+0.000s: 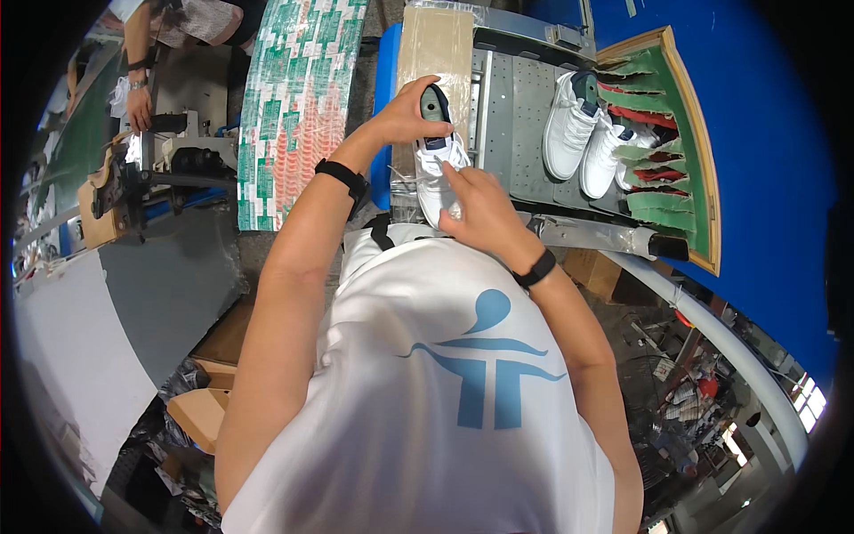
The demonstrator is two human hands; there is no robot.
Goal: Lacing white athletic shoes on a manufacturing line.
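A white lace-up sneaker (431, 189) with a dark blue collar lies lengthwise in front of me, its toe toward my body. My left hand (411, 114) is closed around the collar at the heel end, thumb and fingers on either side of the opening. A greenish insole (433, 109) shows inside. My right hand (485, 209) rests against the sneaker's right side. Its index finger is stretched onto the laces, and its thumb lies apart near the toe. Whether a lace is caught under the fingers is too small to see.
On the right, several white sneakers (572, 129) stand on a perforated grey conveyor (525, 98), before a wood-framed opening with torn green flaps (667, 178). A stack of green-and-white printed sheets (298, 107) is at left. Another person's hand (140, 105) works at the far left.
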